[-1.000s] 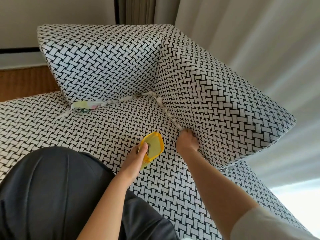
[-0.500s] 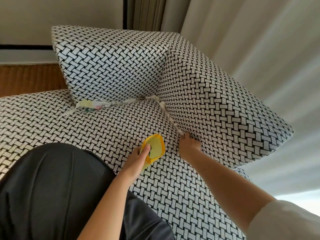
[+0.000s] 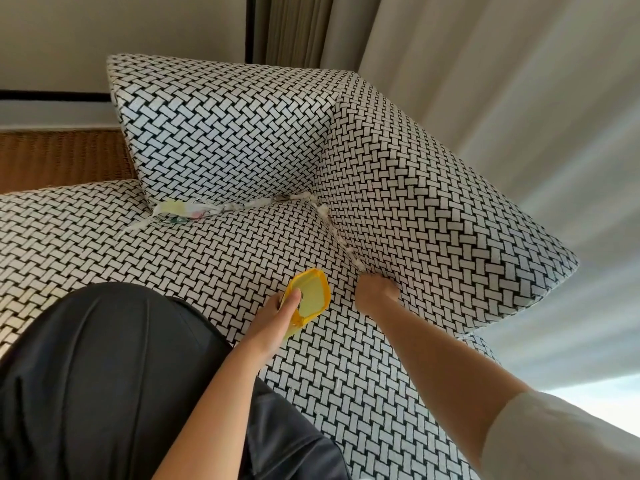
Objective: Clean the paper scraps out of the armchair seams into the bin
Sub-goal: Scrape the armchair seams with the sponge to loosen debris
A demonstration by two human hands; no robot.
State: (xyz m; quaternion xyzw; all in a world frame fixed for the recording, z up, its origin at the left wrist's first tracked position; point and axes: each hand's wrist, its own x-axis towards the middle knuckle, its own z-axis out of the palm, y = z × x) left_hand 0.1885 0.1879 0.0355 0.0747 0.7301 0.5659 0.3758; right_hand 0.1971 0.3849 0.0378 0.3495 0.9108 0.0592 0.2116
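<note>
1. armchair (image 3: 242, 140): blk/wht basket-weave print all over; seat, back & arm alike.
2. bin (image 3: 311, 294): bright yellow rim, paler yellow inside.
3. paper scraps (image 3: 180, 211): mostly wht; the back-seam bunch shows pale yellow, pink & green print.
4. Your trousers (image 3: 104, 375): plain blk, slight sheen.
5. Your sleeve (image 3: 554, 441): plain wht.
6. curtain (image 3: 519, 81): off-wht/grey, no pattern.
7. wall (image 3: 121, 29): beige w/ a blk strip.
8. woven panel (image 3: 62, 157): brown.

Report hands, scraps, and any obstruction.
Left hand holds yellow bin. Right hand at side seam, grip hidden. Paper scraps line both seams. Nothing visible blocking.
</note>
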